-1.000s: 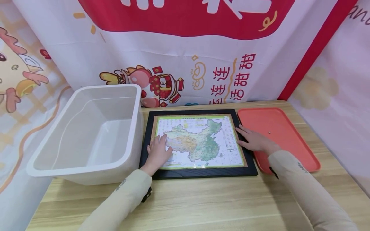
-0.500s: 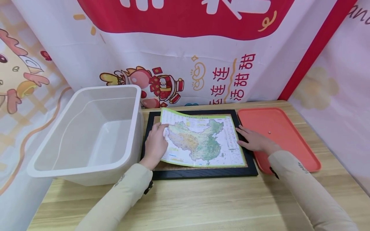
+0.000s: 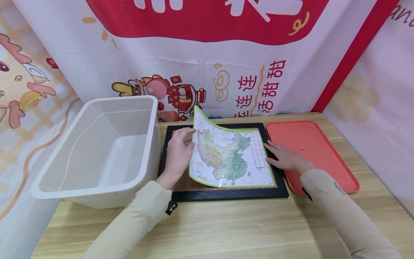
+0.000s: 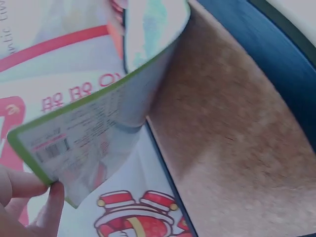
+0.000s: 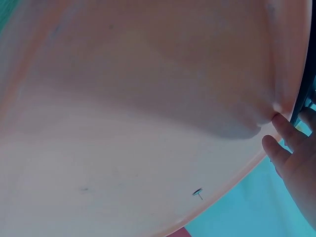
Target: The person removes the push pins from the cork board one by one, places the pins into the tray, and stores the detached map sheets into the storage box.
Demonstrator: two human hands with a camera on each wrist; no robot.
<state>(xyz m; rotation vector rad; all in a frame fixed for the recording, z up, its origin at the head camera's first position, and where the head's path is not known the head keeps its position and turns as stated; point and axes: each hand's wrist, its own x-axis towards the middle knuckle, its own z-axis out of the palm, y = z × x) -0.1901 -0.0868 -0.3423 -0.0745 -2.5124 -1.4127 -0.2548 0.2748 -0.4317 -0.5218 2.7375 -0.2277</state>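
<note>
A map sheet (image 3: 223,158) with a green border lies on a black-framed cork board (image 3: 229,194). Its left part curls up off the cork. My left hand (image 3: 179,151) pinches the sheet's left edge between thumb and fingers; in the left wrist view the hand (image 4: 34,202) holds it near a corner, and the printed underside with a barcode shows. On the right, my right hand (image 3: 284,157) rests with extended fingers on the board's right side, by the sheet's edge. The right wrist view shows that hand (image 5: 301,153) beside the tray's rim.
To the right lies a red tray (image 3: 318,154) with a thumbtack (image 5: 198,192) on it. A deep white tub (image 3: 150,144) stands left of the board, close against it. Behind the wooden table (image 3: 226,226) hangs a printed cloth (image 3: 194,54).
The sheet lay flat a second ago. My left hand has taken its left edge and lifted it up and to the right, baring cork on the left. My right hand has stayed put.
</note>
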